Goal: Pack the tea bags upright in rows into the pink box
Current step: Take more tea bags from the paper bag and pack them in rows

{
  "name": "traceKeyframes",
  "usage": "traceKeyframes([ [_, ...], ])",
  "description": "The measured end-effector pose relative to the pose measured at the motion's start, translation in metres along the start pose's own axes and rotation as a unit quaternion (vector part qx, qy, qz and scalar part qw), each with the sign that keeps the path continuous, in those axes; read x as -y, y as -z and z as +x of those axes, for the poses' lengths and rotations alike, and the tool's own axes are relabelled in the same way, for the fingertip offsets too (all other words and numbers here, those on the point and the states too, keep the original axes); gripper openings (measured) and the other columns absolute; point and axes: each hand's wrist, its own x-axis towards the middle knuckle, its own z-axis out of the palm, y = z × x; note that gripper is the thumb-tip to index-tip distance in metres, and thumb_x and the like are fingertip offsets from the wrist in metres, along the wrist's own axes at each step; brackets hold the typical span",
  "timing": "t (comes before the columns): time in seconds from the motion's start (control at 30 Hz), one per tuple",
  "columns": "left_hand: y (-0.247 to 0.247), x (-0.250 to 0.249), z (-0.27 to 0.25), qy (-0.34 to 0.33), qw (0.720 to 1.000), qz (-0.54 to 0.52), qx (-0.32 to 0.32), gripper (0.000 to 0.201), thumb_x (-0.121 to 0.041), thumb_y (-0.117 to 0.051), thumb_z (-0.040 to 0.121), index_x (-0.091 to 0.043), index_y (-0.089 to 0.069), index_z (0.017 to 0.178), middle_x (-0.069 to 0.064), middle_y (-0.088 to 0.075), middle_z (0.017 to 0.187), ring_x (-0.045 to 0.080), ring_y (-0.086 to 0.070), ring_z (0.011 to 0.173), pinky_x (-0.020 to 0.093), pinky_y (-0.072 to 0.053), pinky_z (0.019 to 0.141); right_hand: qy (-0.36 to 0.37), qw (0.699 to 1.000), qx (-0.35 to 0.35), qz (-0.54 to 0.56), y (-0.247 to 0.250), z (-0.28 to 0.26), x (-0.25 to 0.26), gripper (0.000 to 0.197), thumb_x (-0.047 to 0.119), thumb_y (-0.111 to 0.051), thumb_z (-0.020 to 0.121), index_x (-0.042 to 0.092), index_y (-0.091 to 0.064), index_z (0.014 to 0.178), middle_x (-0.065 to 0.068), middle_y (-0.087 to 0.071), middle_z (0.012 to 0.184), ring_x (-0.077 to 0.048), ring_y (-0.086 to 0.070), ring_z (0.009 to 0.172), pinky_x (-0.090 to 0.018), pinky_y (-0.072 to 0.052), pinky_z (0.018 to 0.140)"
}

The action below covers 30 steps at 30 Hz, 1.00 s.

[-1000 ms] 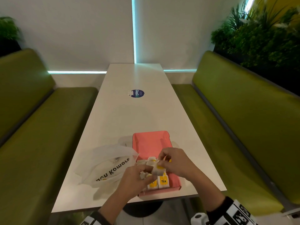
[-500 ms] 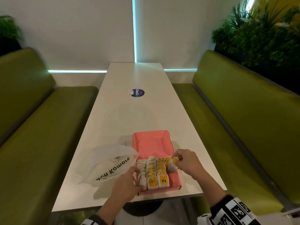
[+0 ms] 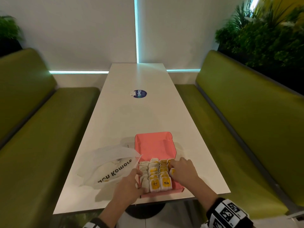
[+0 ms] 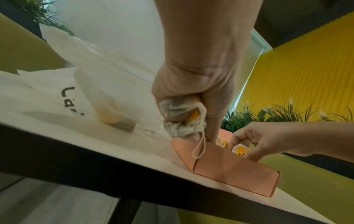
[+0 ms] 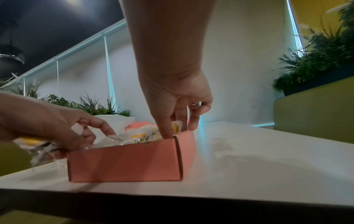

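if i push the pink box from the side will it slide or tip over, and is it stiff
The pink box would probably slide, not tip: it sits low and flat on the smooth table. It is likely light, thin folded card holding only tea bags, so a light push should do. Its walls may flex; the left hand rests at its left wall, perhaps steadying it.

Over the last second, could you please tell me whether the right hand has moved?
Yes. The right hand has moved rightwards and down, from above the middle of the pink box to its right-hand row of tea bags.
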Motion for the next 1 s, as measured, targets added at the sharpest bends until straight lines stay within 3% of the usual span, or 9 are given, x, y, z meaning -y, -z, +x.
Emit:
traceKeyframes([
  [0.2,0.000,0.001,0.001,-0.001,1.000,0.001,0.000,0.046,-0.032,-0.073,0.075,-0.034,-0.044,0.110,-0.009,-0.054,0.074,0.010,-0.056,0.072,0.024,-0.046,0.068,0.018,0.999,-0.011,-0.035,-0.014,0.000,0.003,0.020,0.028,-0.049,0.091,0.020,-0.058,0.107,-0.002,-0.059,0.114,-0.023,-0.044,0.116,-0.036,-0.036,0.089],
  [0.37,0.000,0.001,0.001,-0.004,1.000,0.005,0.000,0.045,-0.031,-0.072,0.075,-0.034,-0.043,0.110,-0.009,-0.054,0.074,0.010,-0.055,0.071,0.025,-0.046,0.068,-0.042,0.997,-0.058,-0.007,-0.018,-0.003,0.006,0.027,0.026,-0.040,0.098,0.015,-0.055,0.118,-0.005,-0.037,0.131,-0.021,-0.038,0.118,-0.032,-0.036,0.097],
  [0.73,0.001,-0.001,-0.001,-0.001,1.000,0.013,-0.002,0.045,-0.028,-0.072,0.075,-0.034,-0.044,0.111,-0.010,-0.053,0.073,0.009,-0.054,0.070,0.019,-0.041,0.061,-0.058,0.998,-0.023,0.027,-0.024,0.008,0.003,0.020,0.028,-0.048,0.095,0.018,-0.064,0.103,-0.003,-0.034,0.136,-0.022,-0.040,0.120,-0.034,-0.038,0.098],
  [1.0,0.002,-0.002,0.000,0.005,1.000,0.016,0.006,0.047,-0.030,-0.071,0.075,-0.033,-0.043,0.113,-0.011,-0.051,0.075,0.010,-0.054,0.073,0.020,-0.040,0.062,-0.058,0.992,-0.069,0.085,-0.015,0.004,0.008,0.032,0.015,-0.048,0.093,0.016,-0.046,0.125,-0.005,-0.035,0.135,-0.021,-0.049,0.112,-0.029,-0.043,0.094],
])
